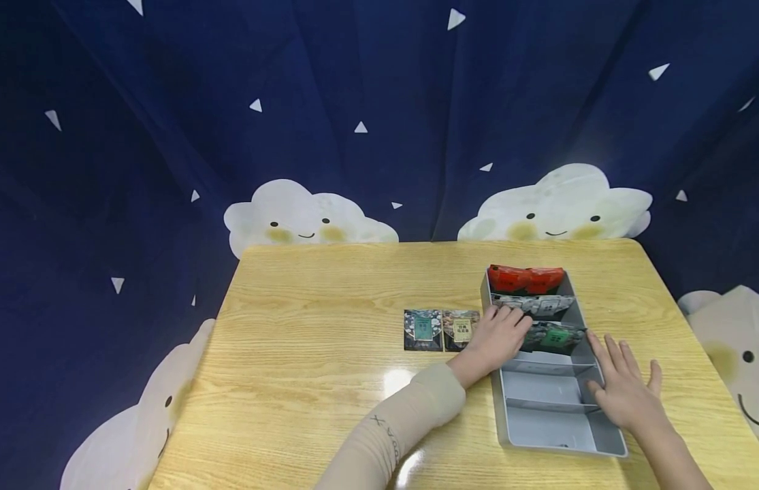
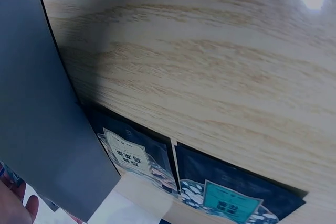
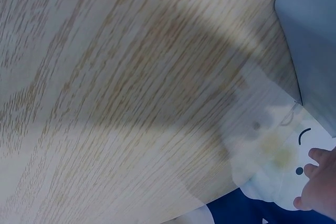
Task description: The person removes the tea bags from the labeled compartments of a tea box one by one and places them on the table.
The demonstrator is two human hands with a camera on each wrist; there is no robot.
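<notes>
A grey divided box [image 1: 500,422] stands on the right of the table. My left hand [image 1: 494,337] reaches over its left side, fingers curled at the top of a dark tea packet [image 1: 527,341] in the third compartment from the back; the hand hides much of that packet. Beside it stands a packet with a green label [image 1: 558,337]. Spread along the box's right wall, my right hand [image 1: 627,391] rests with fingers straight and thumb over the rim. Two flat packets, one teal-labelled [image 1: 423,329], one cream-labelled [image 1: 457,329], lie left of the box.
Red packets [image 1: 526,280] stand in the rearmost compartment, with grey-white packets [image 1: 535,305] in the one in front of them. Thin dividers [image 1: 551,406] cross the nearer part of the box. A dark blue curtain [image 1: 379,88] with clouds hangs behind the wooden table [image 1: 305,354].
</notes>
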